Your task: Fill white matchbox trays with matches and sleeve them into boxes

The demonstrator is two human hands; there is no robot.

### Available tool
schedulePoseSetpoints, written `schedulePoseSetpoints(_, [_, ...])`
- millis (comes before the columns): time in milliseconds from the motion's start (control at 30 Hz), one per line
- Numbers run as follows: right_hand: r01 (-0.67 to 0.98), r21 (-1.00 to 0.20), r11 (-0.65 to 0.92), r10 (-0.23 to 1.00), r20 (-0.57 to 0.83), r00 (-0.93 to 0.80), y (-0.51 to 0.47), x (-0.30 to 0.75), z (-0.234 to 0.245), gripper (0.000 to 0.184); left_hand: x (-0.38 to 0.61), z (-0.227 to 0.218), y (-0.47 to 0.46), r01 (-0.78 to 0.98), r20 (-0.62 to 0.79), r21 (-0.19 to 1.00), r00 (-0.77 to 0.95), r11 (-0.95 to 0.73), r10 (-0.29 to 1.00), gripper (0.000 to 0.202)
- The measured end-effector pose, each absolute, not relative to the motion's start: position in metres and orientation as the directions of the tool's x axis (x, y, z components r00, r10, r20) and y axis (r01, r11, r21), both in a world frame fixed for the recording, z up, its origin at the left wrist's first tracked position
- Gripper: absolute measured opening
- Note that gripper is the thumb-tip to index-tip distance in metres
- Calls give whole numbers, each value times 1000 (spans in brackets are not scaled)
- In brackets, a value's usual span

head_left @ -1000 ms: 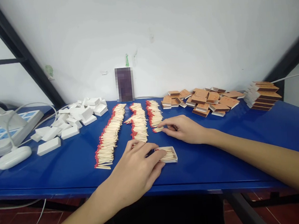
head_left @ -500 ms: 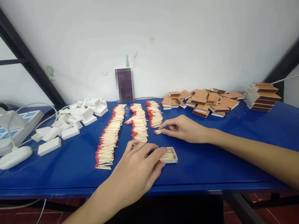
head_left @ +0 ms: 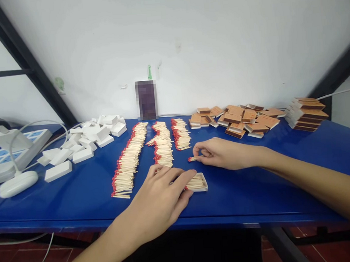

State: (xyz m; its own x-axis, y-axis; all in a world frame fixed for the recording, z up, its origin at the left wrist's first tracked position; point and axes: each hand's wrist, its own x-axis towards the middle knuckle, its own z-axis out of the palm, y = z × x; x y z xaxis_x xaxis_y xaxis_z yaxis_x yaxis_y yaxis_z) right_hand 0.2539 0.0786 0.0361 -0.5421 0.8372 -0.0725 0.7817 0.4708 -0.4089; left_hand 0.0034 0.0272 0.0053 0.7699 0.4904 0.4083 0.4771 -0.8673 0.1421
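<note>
My left hand (head_left: 169, 194) grips the left end of a white matchbox tray (head_left: 206, 184) between thumb and fingers, near the table's front edge. Matches (head_left: 195, 182) with red heads lie inside that tray, their heads partly behind my fingers. Just behind and to the right, my right hand (head_left: 215, 154) pinches a few red-tipped matches (head_left: 192, 159), held a little above the blue table. Three rows of loose matches stretch away from me: a long left row (head_left: 131, 158), a middle row (head_left: 163, 144) partly covered by my left hand, and a shorter right row (head_left: 180, 134).
Empty white trays (head_left: 87, 138) are heaped at the back left, beside a power strip (head_left: 16, 153) with cables and a white device (head_left: 18, 184). Orange matchbox sleeves (head_left: 237, 118) lie piled at the back right, with a stack of sleeves (head_left: 307, 113) farther right. A blurred dark rectangle (head_left: 146, 101) stands against the wall.
My right hand has drawn back from the near end of the right match row, coming slightly toward me and rightward with the matches. My left hand and the tray stay in place.
</note>
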Motion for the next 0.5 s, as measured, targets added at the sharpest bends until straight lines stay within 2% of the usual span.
schedulePoseSetpoints(133, [806,-262,530,829,-40,-558,75,254,33,18,4,6,28,479,407,137,771,-867,490,29])
schedulePoseSetpoints(267, [803,-217,555,819,-22,-573,72,254,33,17,4,8,27,496,414,147,755,-856,509,40])
schedulePoseSetpoints(400, [772,-266,578,800,-6,-600,61,250,41,18,4,6,27,524,447,194,705,-829,551,69])
schedulePoseSetpoints(500, [737,-356,574,789,-3,-615,48,242,49,18,4,3,28,532,470,198,686,-824,556,77])
